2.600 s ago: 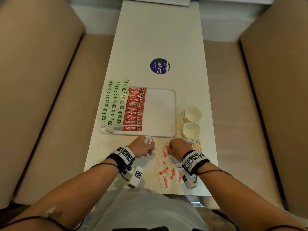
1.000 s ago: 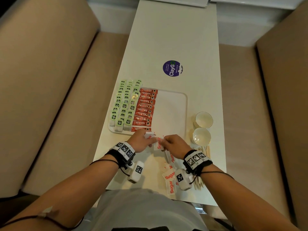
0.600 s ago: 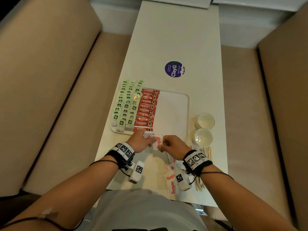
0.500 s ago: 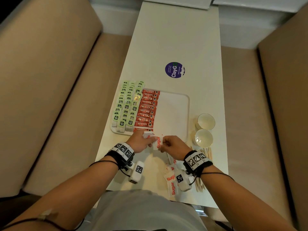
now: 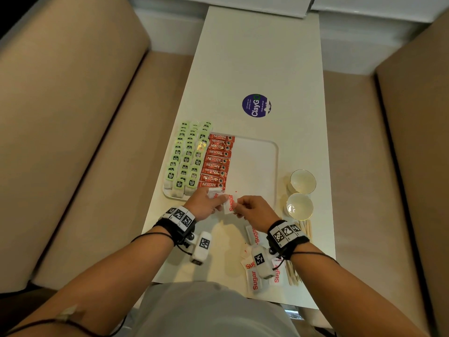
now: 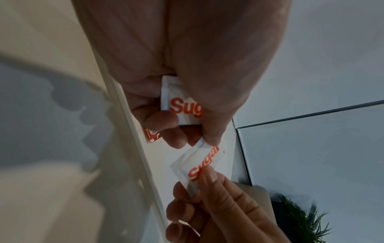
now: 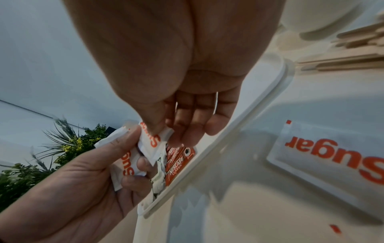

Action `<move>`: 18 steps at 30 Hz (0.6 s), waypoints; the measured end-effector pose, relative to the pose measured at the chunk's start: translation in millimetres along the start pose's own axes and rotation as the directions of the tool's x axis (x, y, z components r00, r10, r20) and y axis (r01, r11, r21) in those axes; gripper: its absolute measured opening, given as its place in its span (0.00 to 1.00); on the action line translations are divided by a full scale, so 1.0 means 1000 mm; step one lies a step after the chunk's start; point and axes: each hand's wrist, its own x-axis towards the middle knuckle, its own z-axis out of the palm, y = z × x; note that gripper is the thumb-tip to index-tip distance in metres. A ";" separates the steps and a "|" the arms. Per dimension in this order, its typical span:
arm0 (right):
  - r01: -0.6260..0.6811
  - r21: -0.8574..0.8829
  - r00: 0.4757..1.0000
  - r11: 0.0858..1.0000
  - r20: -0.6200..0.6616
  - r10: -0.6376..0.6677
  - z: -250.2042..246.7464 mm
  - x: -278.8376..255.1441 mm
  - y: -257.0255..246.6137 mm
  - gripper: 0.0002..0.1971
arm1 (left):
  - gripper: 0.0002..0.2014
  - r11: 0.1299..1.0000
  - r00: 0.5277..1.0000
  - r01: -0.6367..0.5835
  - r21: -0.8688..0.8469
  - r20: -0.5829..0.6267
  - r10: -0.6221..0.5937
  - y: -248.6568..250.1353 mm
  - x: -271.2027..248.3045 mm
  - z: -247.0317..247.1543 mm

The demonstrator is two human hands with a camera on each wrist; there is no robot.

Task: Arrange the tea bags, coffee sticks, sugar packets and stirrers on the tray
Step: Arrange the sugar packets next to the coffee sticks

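Both hands meet at the tray's [image 5: 275, 166] near edge, over its bare right half. Right hand [image 5: 255, 211] pinches one sugar packet [image 5: 229, 203] by an end, its other end at the left thumb. Left hand [image 5: 202, 203] grips a small packet stack [image 5: 213, 192]. Passed packet's long axis runs roughly near-to-far, lettering along it, just right of the coffee sticks [image 5: 217, 161]. Left hand sits nearer that column. Loose packets [image 5: 252, 276] and stirrers [image 5: 306, 227] lie at the desk's [image 5: 262, 57] near right corner.
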 end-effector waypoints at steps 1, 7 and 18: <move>0.001 0.003 1.000 1.000 -0.008 -0.001 0.000 0.001 -0.001 0.12 | 0.09 1.000 1.000 0.007 -0.017 -0.007 -0.007 0.002 0.001 -0.001; -0.016 -0.003 1.000 1.000 -0.017 0.016 0.002 0.014 -0.006 0.14 | 0.08 0.997 0.999 0.033 -0.068 0.006 -0.033 0.009 0.009 -0.011; -0.099 0.124 0.947 0.987 -0.293 0.131 -0.039 0.085 -0.029 0.15 | 0.15 0.928 0.990 0.113 -0.355 0.118 -0.076 0.039 0.033 -0.037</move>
